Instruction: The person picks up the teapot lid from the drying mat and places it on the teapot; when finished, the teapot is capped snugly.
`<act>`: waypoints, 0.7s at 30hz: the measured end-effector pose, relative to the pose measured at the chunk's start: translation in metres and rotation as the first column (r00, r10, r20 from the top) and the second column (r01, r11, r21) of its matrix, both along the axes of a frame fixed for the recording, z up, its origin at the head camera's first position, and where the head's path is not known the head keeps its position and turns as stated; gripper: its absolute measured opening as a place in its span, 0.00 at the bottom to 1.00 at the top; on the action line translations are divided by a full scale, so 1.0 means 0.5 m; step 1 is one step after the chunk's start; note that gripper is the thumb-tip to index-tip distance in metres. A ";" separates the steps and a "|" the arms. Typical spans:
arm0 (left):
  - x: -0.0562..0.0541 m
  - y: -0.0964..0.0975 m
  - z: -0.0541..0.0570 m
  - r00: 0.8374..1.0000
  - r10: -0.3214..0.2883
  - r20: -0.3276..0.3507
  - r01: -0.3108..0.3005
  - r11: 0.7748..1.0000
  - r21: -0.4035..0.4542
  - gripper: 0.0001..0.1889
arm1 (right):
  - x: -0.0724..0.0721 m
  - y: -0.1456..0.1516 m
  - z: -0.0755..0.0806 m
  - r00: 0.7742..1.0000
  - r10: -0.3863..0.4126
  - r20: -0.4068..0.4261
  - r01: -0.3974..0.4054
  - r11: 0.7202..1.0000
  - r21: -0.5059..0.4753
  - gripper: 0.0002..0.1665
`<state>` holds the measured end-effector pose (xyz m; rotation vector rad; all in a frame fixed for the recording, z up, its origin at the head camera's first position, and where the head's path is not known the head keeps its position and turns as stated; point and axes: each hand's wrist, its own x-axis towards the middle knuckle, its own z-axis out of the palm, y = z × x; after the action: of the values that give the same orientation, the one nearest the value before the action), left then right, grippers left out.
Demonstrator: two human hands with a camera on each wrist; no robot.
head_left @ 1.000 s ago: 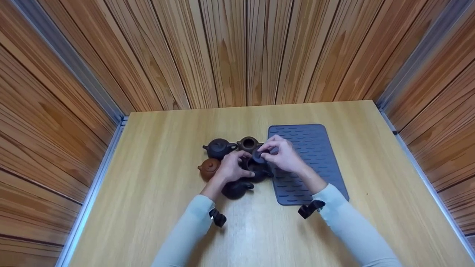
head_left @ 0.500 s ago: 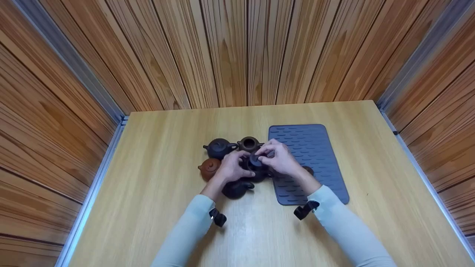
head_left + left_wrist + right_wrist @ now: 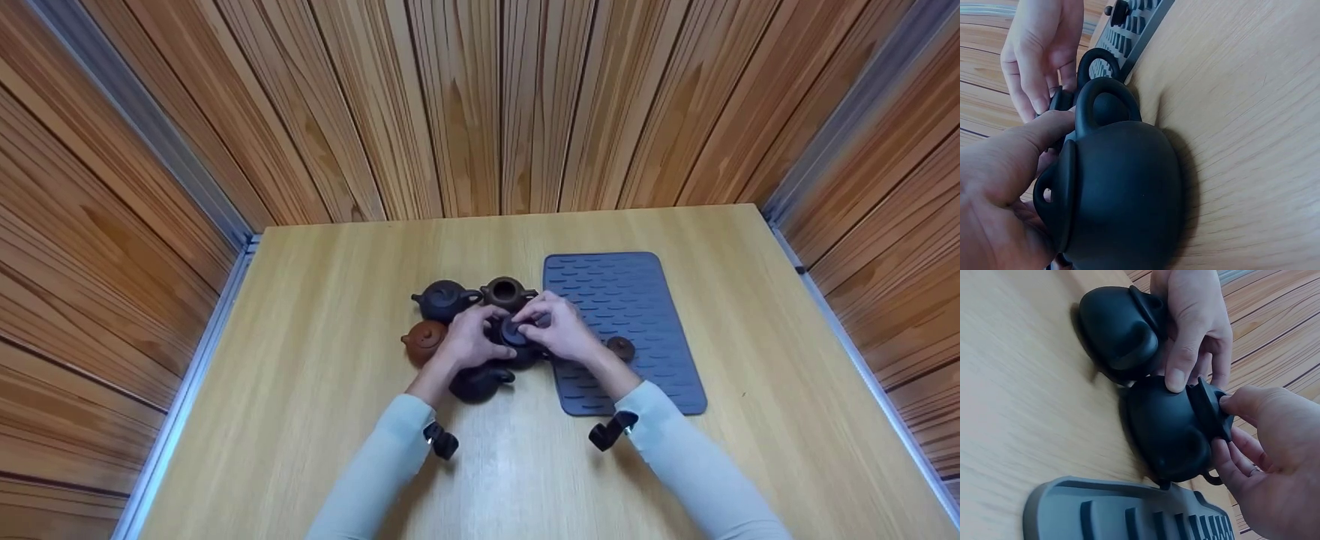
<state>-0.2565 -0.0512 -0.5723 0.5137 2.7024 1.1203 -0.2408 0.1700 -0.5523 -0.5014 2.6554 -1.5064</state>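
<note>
My left hand [image 3: 471, 339] holds a black teapot [image 3: 1159, 419] by its body, with the thumb on its near side. With the fingertips of my right hand [image 3: 561, 330] I pinch the black lid [image 3: 1207, 405] by its knob. That lid is at the teapot's mouth; the right wrist view shows it slightly tilted, and I cannot tell if it is fully seated. Right beside them a second black teapot [image 3: 1129, 191] stands with its lid on, close under my left hand.
Behind my hands are a lidded black teapot [image 3: 442, 300] and a brown teapot [image 3: 496, 300] with an open mouth. A reddish-brown lidded teapot [image 3: 422, 341] stands at the left. On the grey ridged mat [image 3: 637, 300] at the right lies a small brown lid [image 3: 621, 348].
My right hand has moved slightly left and nearer, bringing the lid from tilted above the teapot down onto its mouth. The brown lid on the mat has come into view. My left hand stays put.
</note>
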 end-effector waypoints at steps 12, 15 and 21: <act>0.025 0.010 0.035 0.999 0.015 0.044 -0.016 1.000 0.011 0.32 | 0.004 0.002 -0.017 1.000 0.005 0.013 -0.004 1.000 -0.012 0.08; 0.027 0.010 0.037 0.998 0.020 0.052 -0.020 1.000 0.011 0.32 | 0.003 0.002 -0.019 1.000 0.009 0.019 -0.009 1.000 -0.013 0.08; 0.026 0.009 0.039 0.998 0.022 0.054 -0.022 1.000 0.014 0.32 | 0.003 0.002 -0.019 1.000 0.007 0.010 -0.006 1.000 -0.014 0.08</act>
<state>-0.2434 -0.0466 -0.5527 0.4500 2.6621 1.1427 -0.2393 0.1708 -0.5621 -0.5016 2.6350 -1.5226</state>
